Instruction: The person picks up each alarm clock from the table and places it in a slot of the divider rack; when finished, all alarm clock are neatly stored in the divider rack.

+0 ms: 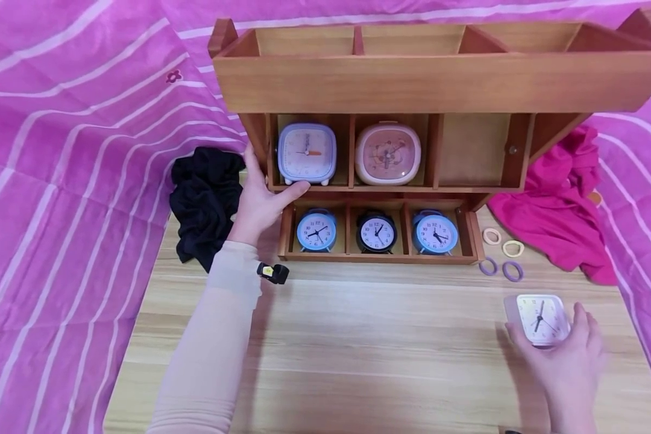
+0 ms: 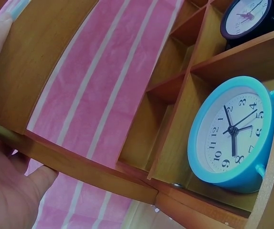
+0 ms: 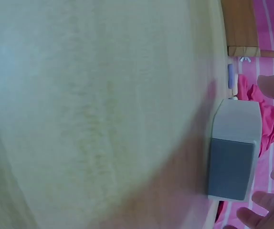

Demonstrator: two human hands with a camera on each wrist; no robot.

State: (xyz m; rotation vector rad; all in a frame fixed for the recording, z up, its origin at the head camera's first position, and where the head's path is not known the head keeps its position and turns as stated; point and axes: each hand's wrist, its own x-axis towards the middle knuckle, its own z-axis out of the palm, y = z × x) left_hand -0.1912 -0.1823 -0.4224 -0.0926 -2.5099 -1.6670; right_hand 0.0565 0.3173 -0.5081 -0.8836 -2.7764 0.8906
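Note:
My left hand point(image 1: 257, 208) grips the left side of a tiered wooden rack point(image 1: 439, 84). Its thumb lies along the middle tier's front edge, just under a lavender-blue square alarm clock point(image 1: 307, 154); in the left wrist view, fingers bend round the panel point(image 2: 79, 152). At the right of the table, my right hand point(image 1: 566, 361) is spread around a white square alarm clock point(image 1: 542, 319), thumb and fingers on either side. The right wrist view shows a gap between these fingers and the clock's white-and-grey body point(image 3: 235, 148).
A pink clock point(image 1: 389, 154) sits in the middle tier; blue point(image 1: 316, 232), black point(image 1: 377, 233) and another blue clock point(image 1: 436, 234) stand in the lowest tier. Black cloth point(image 1: 208, 202) lies left, magenta cloth point(image 1: 564, 205) right. Several hair ties point(image 1: 512, 271) lie near the rack's right end.

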